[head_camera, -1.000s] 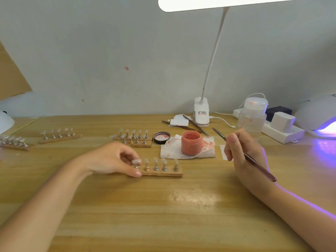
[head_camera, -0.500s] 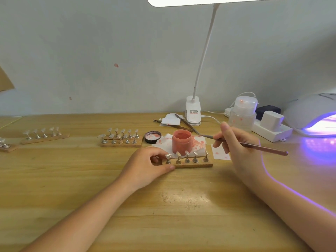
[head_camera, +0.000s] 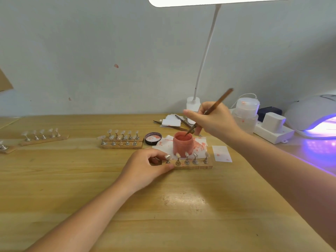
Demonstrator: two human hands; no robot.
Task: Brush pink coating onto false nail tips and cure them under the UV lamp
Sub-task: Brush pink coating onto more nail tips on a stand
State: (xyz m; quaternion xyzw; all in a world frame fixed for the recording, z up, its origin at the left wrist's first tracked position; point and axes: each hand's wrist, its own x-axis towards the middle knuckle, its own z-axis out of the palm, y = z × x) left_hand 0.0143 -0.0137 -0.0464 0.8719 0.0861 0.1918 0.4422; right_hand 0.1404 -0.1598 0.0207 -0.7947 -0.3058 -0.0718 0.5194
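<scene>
I see brush [head_camera: 211, 110] tip sunk in pink jar [head_camera: 182, 145], bristles hidden. UV lamp [head_camera: 312, 113] cut by right edge. Desk lamp head [head_camera: 218, 0] cropped at top. Leftmost nail stand [head_camera: 5, 148] half out of frame. Left hand [head_camera: 145, 170] covers near stand's [head_camera: 192, 165] left end.

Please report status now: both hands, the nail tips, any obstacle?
Left hand grips wooden nail-tip strip. Right hand holds thin brown brush, tip in open pink jar. Tips uncoated; nothing blocking.

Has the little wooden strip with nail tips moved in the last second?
Yes. The wooden strip, held by the left hand, slid right, from left of the pink jar to directly before it.
</scene>
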